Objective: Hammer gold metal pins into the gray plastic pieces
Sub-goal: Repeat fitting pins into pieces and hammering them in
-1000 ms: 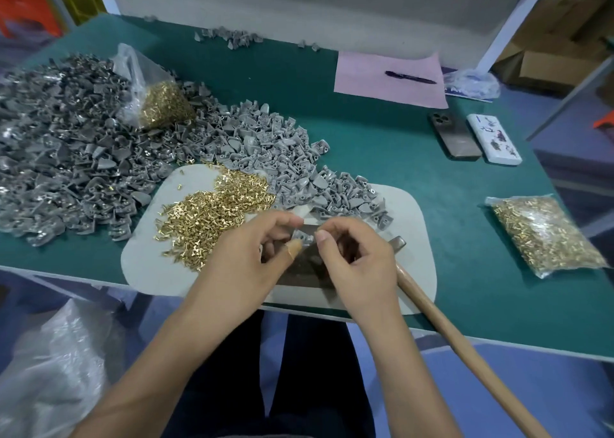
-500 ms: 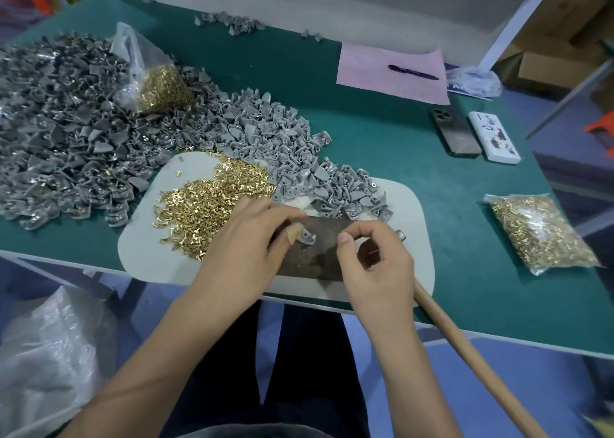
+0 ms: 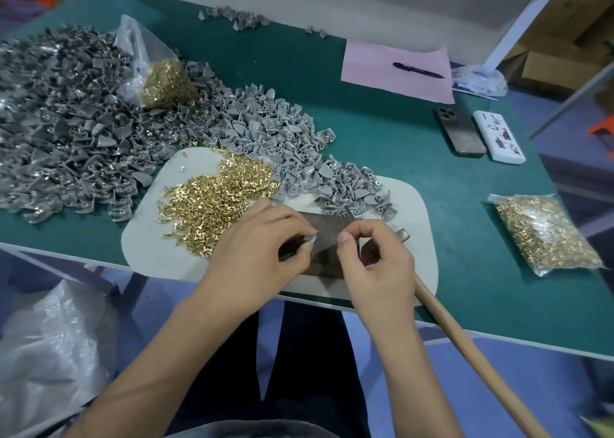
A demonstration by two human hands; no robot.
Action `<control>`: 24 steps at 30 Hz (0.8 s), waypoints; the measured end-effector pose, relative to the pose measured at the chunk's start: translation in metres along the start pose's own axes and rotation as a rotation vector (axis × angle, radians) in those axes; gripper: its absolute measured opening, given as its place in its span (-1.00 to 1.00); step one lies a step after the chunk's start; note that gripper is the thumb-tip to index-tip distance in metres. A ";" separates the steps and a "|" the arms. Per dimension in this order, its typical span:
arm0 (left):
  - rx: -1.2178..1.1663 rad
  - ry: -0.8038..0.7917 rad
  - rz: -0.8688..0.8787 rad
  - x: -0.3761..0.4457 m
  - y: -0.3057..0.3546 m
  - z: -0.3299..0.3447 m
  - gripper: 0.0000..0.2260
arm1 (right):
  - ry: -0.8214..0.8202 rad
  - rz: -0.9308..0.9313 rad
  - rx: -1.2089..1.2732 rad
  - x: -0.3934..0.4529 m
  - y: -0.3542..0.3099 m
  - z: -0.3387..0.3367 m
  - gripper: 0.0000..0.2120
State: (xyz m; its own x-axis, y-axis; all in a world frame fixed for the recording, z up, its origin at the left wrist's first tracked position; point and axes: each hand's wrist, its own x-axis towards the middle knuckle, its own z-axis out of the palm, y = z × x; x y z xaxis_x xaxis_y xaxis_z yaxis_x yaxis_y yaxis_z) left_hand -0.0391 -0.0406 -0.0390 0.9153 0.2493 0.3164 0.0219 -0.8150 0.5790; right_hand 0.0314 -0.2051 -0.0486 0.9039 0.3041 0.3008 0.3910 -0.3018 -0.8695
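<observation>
A small gray plastic piece (image 3: 311,238) is pinched at the left hand (image 3: 262,248) fingertips over the dark metal plate (image 3: 327,238). The right hand (image 3: 373,258), just beside it, is curled; whether a pin is held cannot be told. The wooden-handled hammer (image 3: 465,334) lies nearest the right hand.

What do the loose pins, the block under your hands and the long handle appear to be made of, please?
Loose pins: shiny gold-coloured metal, perhaps brass, since they glint. Block: dark dull metal, probably steel, with a worn, mottled face. Long handle: bare pale wood, matte and round.
</observation>
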 end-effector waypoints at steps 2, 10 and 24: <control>-0.064 -0.032 0.001 -0.003 -0.006 -0.004 -0.82 | -0.024 -0.002 0.010 0.001 -0.001 0.000 -0.84; -0.257 -0.035 -0.148 -0.014 -0.019 -0.010 -0.65 | -0.216 -0.181 -0.165 0.008 -0.009 0.004 -0.93; -0.108 0.011 -0.099 -0.008 -0.018 -0.008 -0.90 | -0.370 -0.296 -0.446 0.017 -0.016 0.011 -0.95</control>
State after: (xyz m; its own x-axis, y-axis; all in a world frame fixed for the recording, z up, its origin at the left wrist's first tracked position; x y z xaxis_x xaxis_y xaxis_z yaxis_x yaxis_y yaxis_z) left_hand -0.0501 -0.0239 -0.0454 0.9065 0.3315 0.2614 0.0678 -0.7254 0.6850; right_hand 0.0389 -0.1852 -0.0339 0.6583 0.6991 0.2792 0.7211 -0.4791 -0.5005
